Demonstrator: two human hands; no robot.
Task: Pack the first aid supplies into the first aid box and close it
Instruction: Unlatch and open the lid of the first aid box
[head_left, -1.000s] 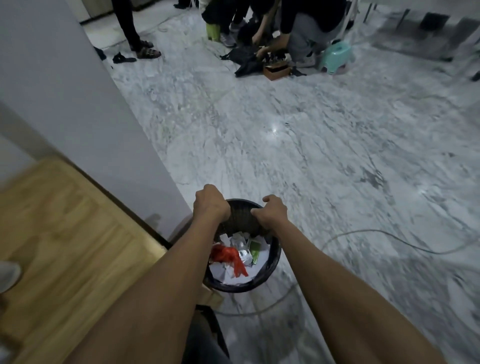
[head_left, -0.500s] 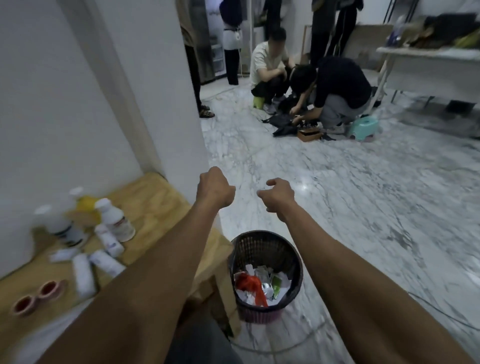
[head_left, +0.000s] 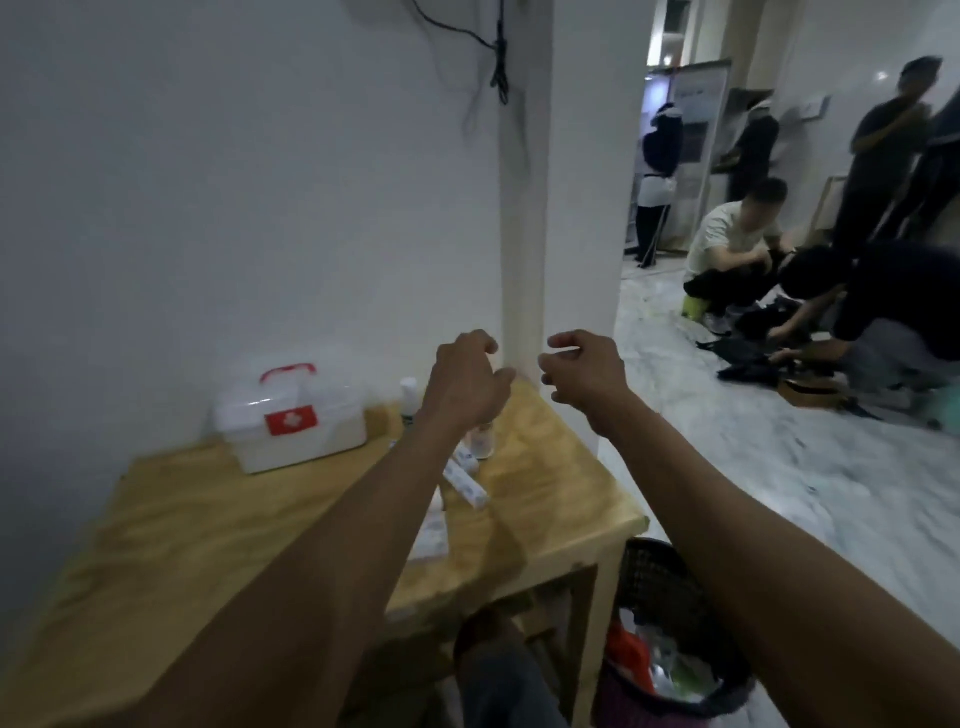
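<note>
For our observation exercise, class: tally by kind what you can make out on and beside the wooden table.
First aid box: 1
Bottles: 2 visible
White tubes: at least 2, partly hidden by the left arm
Waste basket, on the floor beside the table: 1
Total: at least 6

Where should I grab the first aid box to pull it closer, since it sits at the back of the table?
By the red handle on top of the first aid box, reaching down from above. The handle stands up from the closed lid with a gap under it, and the wall blocks the back.
</note>
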